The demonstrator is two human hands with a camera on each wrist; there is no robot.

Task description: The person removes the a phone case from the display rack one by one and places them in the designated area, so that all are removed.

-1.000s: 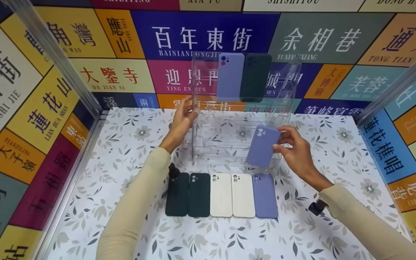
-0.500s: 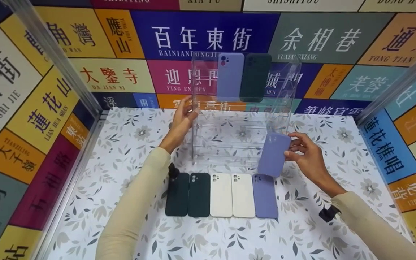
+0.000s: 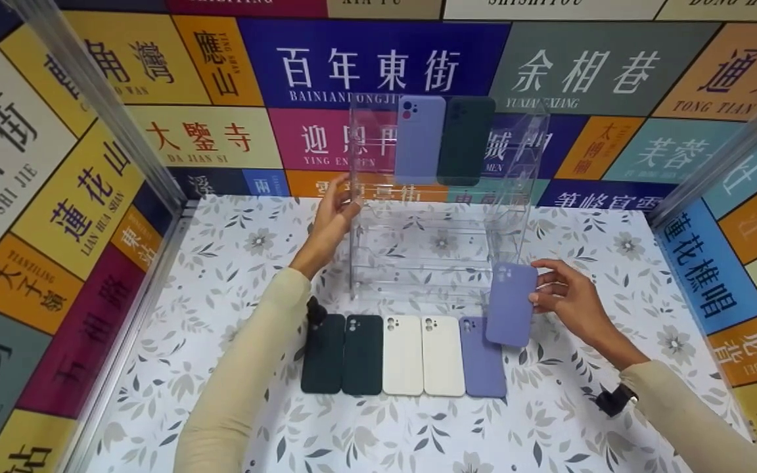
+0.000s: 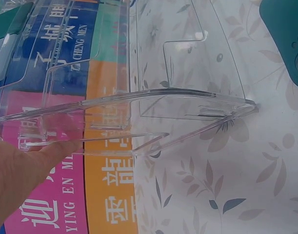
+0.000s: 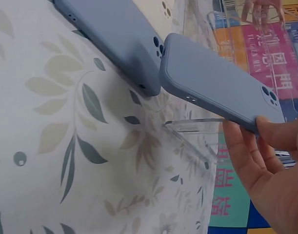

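My right hand (image 3: 566, 295) pinches a purple phone case (image 3: 512, 305) by its right edge, thumb on the back and fingers behind. The case is raised, camera cutouts up, and overlaps the purple case (image 3: 480, 368) at the right end of a row. In the right wrist view, the held case (image 5: 219, 80) tilts above the table. My left hand (image 3: 331, 220) grips the left side of a clear tiered display stand (image 3: 352, 263); the left wrist view shows the thumb (image 4: 61, 148) along the stand's side edge (image 4: 163, 91). On its top tier stand a purple case (image 3: 420, 141) and a dark green case (image 3: 467, 141).
In front of the stand, the row also holds two dark green cases (image 3: 322, 355) and two white cases (image 3: 423, 358). A floral cloth (image 3: 253, 427) covers the table. Panels with colourful street-name signs (image 3: 372, 62) enclose the back and both sides.
My right hand has drawn the purple case down and to the right, from before the stand's lower tiers to above the row's right end. The left hand keeps its place on the stand.
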